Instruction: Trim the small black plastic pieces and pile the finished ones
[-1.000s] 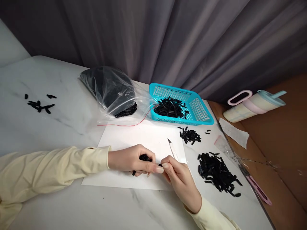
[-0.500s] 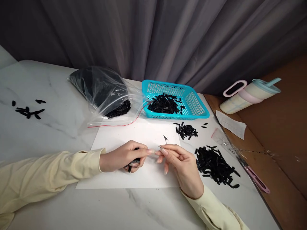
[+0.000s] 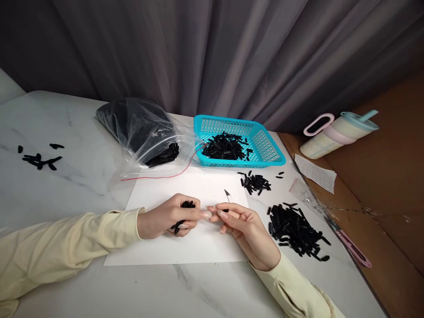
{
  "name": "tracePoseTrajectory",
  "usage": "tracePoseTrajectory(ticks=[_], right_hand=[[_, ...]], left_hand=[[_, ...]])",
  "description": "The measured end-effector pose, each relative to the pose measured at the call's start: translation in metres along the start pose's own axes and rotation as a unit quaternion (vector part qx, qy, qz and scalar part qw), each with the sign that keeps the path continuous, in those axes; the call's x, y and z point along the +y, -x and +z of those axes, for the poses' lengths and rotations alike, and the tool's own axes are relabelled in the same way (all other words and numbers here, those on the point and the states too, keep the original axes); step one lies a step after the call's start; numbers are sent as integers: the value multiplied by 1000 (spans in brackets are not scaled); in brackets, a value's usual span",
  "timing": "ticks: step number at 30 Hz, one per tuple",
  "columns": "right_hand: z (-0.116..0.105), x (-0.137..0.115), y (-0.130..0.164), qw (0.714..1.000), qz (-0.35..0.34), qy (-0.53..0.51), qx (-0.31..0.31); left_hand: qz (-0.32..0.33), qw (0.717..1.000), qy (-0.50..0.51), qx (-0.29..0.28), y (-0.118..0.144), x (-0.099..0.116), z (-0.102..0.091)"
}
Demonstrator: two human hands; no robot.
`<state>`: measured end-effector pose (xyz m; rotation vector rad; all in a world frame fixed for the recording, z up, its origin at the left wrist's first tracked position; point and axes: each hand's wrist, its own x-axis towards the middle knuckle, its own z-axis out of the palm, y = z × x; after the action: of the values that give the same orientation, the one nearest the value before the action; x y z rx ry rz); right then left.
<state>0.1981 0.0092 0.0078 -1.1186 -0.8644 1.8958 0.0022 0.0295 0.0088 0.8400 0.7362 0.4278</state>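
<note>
Over a white sheet of paper (image 3: 149, 256), my left hand (image 3: 174, 214) is closed around a bunch of small, thin black pieces (image 3: 188, 204), some sticking out above the thumb and below the fingers. My right hand (image 3: 247, 225) faces it, fingertips almost meeting the left thumb. Between its thumb and forefinger sits one small black piece (image 3: 226, 210). A craft knife (image 3: 227, 194) is tucked in the same hand, its pointed blade showing behind the fingers and its handle mostly hidden. Right of that hand lies a large pile of black pieces (image 3: 293, 229).
Behind the paper are a see-through zip bag (image 3: 142, 128) of black pieces and a turquoise basket (image 3: 271, 154) holding more. A smaller pile (image 3: 255, 182) lies before the basket. At right are pink-handled scissors (image 3: 354, 251) and a tumbler (image 3: 334, 137). Loose pieces (image 3: 39, 161) lie far left.
My hands have drawn slightly apart. A black piece now shows in my right fingertips, and more of the bunch shows in my left hand. The view has shifted a little.
</note>
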Motion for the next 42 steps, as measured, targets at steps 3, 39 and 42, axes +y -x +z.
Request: tracePoseTrajectory(ticks=[3, 39, 42], right_hand=[[2, 1, 0, 999, -44, 11, 1], [8, 6, 10, 978, -162, 135, 2], [9, 6, 11, 978, -157, 136, 13]], left_hand=[[8, 1000, -9, 5, -1, 0, -1], [57, 985, -163, -8, 3, -4, 7], [53, 986, -156, -11, 3, -5, 6]])
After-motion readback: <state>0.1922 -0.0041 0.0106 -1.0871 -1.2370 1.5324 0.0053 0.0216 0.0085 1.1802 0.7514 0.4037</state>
